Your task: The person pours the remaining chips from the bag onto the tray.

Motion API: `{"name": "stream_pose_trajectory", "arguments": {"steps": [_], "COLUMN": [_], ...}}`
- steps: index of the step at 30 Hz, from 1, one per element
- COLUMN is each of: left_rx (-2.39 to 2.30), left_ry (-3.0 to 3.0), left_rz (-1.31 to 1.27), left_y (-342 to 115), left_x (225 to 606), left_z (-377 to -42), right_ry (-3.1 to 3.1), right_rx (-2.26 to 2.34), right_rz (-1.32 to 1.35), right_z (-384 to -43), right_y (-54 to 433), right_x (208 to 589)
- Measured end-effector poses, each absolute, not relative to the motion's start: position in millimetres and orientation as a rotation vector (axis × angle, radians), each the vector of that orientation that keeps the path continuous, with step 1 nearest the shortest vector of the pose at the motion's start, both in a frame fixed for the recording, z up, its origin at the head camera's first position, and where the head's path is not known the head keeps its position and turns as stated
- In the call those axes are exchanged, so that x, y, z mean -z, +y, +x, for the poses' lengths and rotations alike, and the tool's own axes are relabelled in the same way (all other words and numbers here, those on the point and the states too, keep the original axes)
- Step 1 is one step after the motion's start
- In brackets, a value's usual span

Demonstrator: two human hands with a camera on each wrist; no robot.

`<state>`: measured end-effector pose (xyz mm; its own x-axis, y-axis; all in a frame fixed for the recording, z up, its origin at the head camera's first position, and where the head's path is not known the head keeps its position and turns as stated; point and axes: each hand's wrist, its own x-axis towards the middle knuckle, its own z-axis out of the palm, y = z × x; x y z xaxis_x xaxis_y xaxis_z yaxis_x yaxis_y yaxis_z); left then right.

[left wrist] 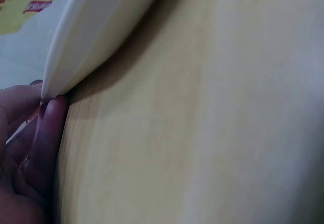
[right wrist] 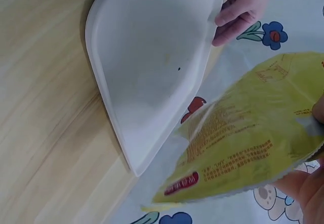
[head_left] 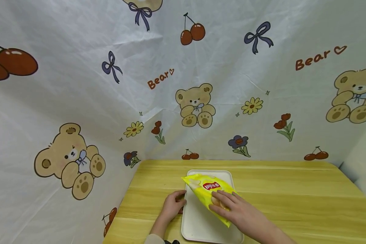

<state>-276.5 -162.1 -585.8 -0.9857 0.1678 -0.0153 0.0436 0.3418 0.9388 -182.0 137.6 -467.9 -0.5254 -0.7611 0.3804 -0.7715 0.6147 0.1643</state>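
Observation:
A yellow Lay's bag of chips (head_left: 202, 195) is tilted over a shallow white tray (head_left: 198, 225) in the head view. My right hand (head_left: 244, 211) grips the bag by its right side, fingers over its front. The right wrist view shows the printed back of the bag (right wrist: 243, 133), raised above the table, with thumb and fingers at its edge. My left hand (head_left: 172, 205) pinches the tray's left rim; in the left wrist view the fingers (left wrist: 53, 120) reach under that rim (left wrist: 86, 36). A small dark speck marks the tray's inner surface.
The tray is on a wooden table (head_left: 292, 193). Behind and to the left hangs a white cloth (head_left: 225, 67) printed with bears, cherries, bows and flowers. A small black object (head_left: 172, 242) shows at the bottom edge beside my left sleeve (head_left: 154, 239).

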Motion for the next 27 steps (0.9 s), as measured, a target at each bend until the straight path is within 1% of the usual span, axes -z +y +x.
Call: {"name": "stream_pose_trajectory", "arguments": {"steps": [17,27], "left_rx": [-1.718,-1.743], "left_ry": [2.509,2.489], "left_rz": [0.195,0.175], "left_y": [-161.3,-160.7], "left_x": [588.9,587.2], "left_z": [-277.8,-277.6], "right_ry": [-2.422,-2.471], "right_rx": [-0.343,-0.484], "right_rz": [1.079,0.923], "right_z": [-186.3,-188.9], "right_y": [128.9,127.1], "right_x": [471.7,471.8]}}
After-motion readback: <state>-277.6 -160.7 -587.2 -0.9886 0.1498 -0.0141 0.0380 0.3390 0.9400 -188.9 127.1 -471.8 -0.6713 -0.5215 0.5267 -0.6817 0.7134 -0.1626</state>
